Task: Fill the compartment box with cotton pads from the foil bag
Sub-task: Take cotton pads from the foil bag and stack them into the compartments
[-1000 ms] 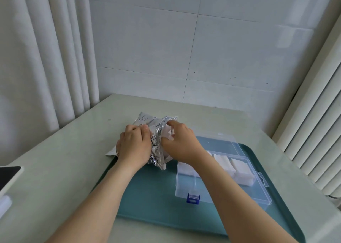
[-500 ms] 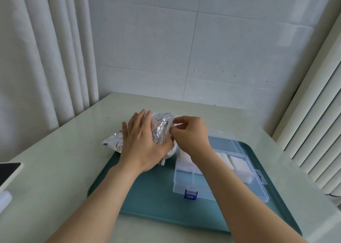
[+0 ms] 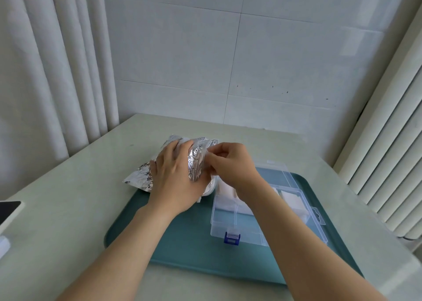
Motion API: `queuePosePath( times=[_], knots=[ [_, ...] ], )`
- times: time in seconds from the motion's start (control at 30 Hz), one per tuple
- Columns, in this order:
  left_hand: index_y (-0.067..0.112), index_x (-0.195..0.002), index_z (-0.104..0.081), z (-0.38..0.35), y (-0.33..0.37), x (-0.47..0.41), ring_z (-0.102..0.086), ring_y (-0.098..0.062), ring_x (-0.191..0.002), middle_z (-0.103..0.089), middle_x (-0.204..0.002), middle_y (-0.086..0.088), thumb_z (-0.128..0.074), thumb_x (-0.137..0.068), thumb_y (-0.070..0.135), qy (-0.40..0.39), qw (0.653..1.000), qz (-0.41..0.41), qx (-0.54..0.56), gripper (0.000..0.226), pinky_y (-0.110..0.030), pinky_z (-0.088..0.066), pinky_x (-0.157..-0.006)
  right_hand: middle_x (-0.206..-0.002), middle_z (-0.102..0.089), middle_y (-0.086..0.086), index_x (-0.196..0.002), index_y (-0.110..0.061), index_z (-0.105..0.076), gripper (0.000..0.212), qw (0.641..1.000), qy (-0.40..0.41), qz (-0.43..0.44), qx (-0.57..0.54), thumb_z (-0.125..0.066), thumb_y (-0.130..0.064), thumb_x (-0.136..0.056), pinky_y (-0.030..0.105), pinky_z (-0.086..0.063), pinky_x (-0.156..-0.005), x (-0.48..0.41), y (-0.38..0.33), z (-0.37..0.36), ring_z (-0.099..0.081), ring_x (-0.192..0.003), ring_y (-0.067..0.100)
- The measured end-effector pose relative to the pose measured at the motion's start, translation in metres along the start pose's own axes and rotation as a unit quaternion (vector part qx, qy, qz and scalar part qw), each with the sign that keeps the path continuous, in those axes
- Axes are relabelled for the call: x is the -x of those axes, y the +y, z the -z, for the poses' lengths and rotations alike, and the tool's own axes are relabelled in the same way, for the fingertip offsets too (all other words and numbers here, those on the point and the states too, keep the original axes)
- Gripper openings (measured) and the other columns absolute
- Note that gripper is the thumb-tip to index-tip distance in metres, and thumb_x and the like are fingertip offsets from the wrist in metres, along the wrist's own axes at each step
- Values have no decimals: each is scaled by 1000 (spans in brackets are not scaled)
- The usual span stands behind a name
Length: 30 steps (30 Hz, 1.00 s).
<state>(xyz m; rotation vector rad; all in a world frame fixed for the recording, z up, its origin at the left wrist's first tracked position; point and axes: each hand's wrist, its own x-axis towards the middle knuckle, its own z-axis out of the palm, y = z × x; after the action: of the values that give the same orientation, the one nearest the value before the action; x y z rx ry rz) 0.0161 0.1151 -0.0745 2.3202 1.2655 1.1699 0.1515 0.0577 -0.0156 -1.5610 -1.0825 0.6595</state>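
The crinkled silver foil bag (image 3: 142, 177) lies across the far left corner of the teal tray (image 3: 182, 243). My left hand (image 3: 175, 175) rests flat on top of it, fingers fairly straight, pressing it down. At the bag's open right end my right hand (image 3: 228, 166) has its fingers curled and pinches a white cotton pad (image 3: 208, 151). The clear compartment box (image 3: 237, 223) with a blue latch (image 3: 232, 238) stands open on the tray under my right forearm. White cotton pads (image 3: 291, 198) fill its far right compartments; my arm hides part of the box.
A dark-screened device (image 3: 9, 211) and a small white object (image 3: 3, 246) lie at the table's left edge. White curtains (image 3: 57, 72) hang on the left, a ribbed white radiator (image 3: 388, 163) stands on the right, and a tiled wall is behind.
My left hand went from gripping the bag to lying flat on it. The bag's left end came into view. My right hand drew back slightly at the bag's mouth, still pinching.
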Motion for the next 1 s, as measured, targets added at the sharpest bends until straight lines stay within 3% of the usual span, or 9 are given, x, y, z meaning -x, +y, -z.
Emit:
queuePosePath(
  times=[0.1,0.27,0.37,0.47,0.6,0.7,0.87,1.0],
  knots=[
    [35,-151,-40,2,0,1,-39,-34,-147,-37,-158,0,-59,-80,56,-11,1000,4,6,76,-60,-33,-118,-75,-73,12,-87,-2,-69,8,998,-7,-21,-58,-62,2,-89,40,-66,-75,1,-2,0,-69,-69,25],
    [27,-152,-43,0,-1,1,-40,-39,-144,-37,-157,-7,-72,-88,28,2,1000,7,-4,70,-60,-35,-117,-92,-71,17,-91,-4,-65,7,990,75,-35,-117,-59,-4,-89,46,-67,-75,-7,0,4,-76,-90,34],
    [26,-150,-44,-2,-3,1,-43,-40,-140,-37,-154,-7,-69,-88,30,7,1000,13,-10,67,-60,-35,-115,-108,-68,21,-104,-5,-62,9,978,110,-54,-166,-58,-6,-97,39,-66,-63,-6,-3,7,-76,-89,38],
    [30,-149,-45,-2,-2,0,-39,-38,-142,-33,-156,-5,-70,-89,42,1,999,30,-23,66,-63,-29,-118,-109,-67,21,-113,-11,-57,15,974,132,-67,-172,-47,-8,-102,42,-66,-61,-6,-3,11,-77,-69,39],
    [32,-150,-43,1,2,0,-23,-35,-153,-22,-165,-5,-64,-89,63,-9,999,47,-26,72,-65,-9,-126,-111,-68,22,-119,-12,-56,23,976,142,-54,-155,-43,-7,-101,33,-61,-54,-5,-4,16,-72,-52,24],
    [26,-145,-51,6,9,2,-23,-33,-152,-30,-161,-8,-48,-92,63,34,999,10,-18,65,-65,-16,-124,-114,-67,19,-117,-15,-60,24,980,136,-40,-138,-47,-8,-98,28,-56,-51,1,-9,23,-72,-56,22],
    [17,-128,-67,11,38,9,-47,-27,-125,-56,-132,-3,-52,-95,29,119,986,-111,37,38,-41,-41,-103,-105,-72,14,-113,-17,-63,26,992,93,7,-86,-47,-4,-97,29,-57,-54,26,-13,46,-73,-78,28],
    [17,-125,-66,12,76,22,-61,-3,-100,-61,-122,3,-60,-99,11,82,973,-55,207,27,-12,-48,-81,-109,-71,14,-115,-16,-60,23,994,79,52,-59,-49,-2,-100,30,-59,-57,50,1,63,-73,-81,22]
  ],
)
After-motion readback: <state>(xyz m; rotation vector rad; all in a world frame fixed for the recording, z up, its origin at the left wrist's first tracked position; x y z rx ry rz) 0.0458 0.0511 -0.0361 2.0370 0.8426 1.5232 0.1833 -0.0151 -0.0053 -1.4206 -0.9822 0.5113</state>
